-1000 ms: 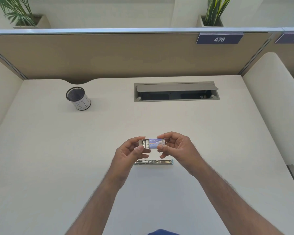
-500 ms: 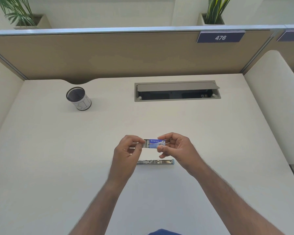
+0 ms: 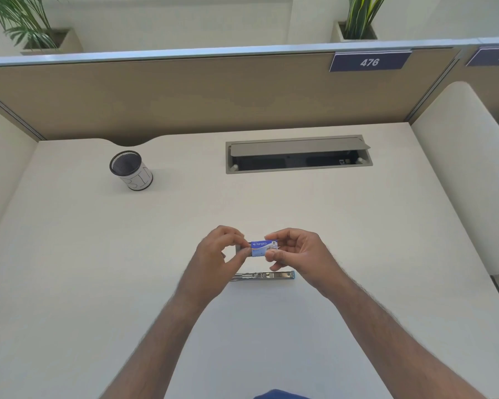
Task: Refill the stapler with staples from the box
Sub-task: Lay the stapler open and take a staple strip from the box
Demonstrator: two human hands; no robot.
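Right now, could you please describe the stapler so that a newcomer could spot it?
On the white desk, look just below the two hands holding the blue staple box. The stapler lies flat there, a slim silver bar with a blue right tip.

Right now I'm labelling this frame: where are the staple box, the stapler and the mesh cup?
staple box [image 3: 263, 247], head view, blue printed face.
stapler [image 3: 267, 275], head view, metal rail.
mesh cup [image 3: 136, 177], head view, white side wall.
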